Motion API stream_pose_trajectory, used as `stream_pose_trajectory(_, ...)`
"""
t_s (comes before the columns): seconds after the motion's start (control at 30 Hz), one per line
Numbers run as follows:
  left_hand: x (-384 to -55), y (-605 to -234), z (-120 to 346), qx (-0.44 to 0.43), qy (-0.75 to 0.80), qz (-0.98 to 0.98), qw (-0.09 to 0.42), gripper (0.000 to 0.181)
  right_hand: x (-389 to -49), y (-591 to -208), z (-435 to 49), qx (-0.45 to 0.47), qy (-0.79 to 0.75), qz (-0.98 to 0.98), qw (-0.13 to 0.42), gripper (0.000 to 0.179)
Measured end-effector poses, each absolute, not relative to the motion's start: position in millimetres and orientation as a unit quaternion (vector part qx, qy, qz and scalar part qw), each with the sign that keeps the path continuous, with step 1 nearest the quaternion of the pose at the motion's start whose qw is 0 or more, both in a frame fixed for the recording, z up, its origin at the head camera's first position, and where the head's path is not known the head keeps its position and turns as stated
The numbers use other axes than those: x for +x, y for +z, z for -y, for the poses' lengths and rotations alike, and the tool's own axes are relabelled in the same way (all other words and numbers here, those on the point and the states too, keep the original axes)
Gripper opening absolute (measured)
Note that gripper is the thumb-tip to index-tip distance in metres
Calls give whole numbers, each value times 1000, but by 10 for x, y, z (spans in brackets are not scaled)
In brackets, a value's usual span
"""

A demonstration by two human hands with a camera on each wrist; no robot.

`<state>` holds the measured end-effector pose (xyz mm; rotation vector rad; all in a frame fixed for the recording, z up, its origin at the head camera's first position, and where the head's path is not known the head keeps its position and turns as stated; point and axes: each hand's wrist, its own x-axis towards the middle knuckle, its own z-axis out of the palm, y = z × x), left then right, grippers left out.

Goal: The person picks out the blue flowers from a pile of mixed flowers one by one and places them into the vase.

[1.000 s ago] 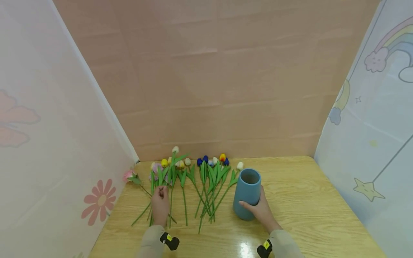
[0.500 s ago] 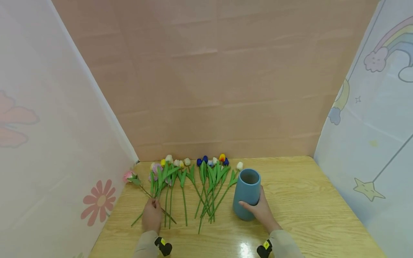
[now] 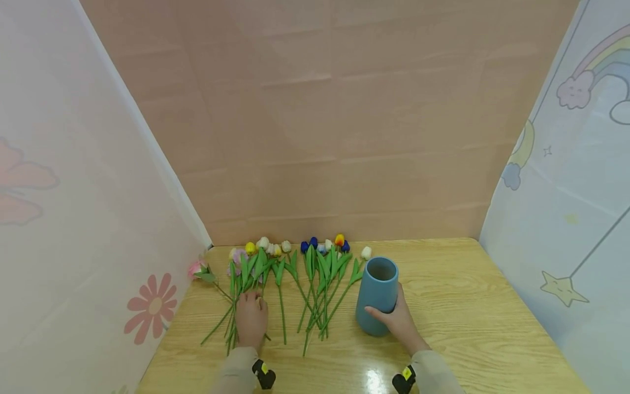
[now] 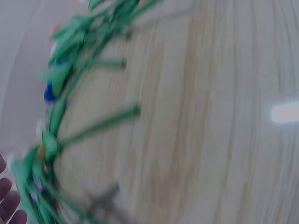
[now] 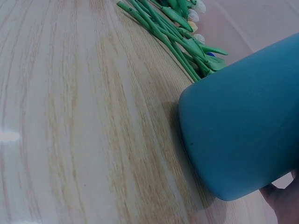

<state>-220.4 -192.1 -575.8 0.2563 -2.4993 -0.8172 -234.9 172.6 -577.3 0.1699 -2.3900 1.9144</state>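
Observation:
My right hand [image 3: 401, 322] grips a blue vase [image 3: 376, 301] that stands upright on the table, thumb across its front and the other fingers hidden behind. In the right wrist view the vase [image 5: 247, 121] fills the right side. My left hand [image 3: 251, 322] lies over the stems of the left group of tulips [image 3: 261, 262], back of the hand up. Its fingers [image 4: 8, 198] show at the left edge of the left wrist view, beside green leaves and with no stem visible between them. White, yellow and pale heads lie beyond this hand.
A second group of tulips [image 3: 325, 273], with blue, white and orange heads and crossed stems, lies between the hands. At far left is a pink rose [image 3: 197, 268]. The wooden table [image 3: 458, 317] meets a brown backdrop [image 3: 339, 137] at the back and printed sheets at both sides.
My left hand drew back toward the front left, then moved right and forward over the stems. A raised white tulip came down among the others. The right hand and vase stay put.

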Motion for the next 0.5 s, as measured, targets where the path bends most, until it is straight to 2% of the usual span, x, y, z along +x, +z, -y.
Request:
stream_pose_trajectory(0.1,-2244,-5722,1717,37,-300,923,239,11,-2349,-5777,-1727,57,622,780,38,100)
stream_pose_trajectory(0.2,-2247,-5685,1501,-11,-303,930,210,10,-2351,-5779,-1726,59,619,782,39,100)
stream_pose_trajectory(0.5,-2254,-5643,989,-87,-320,940,83,10,-2322,-5717,-1719,50,621,782,24,101)
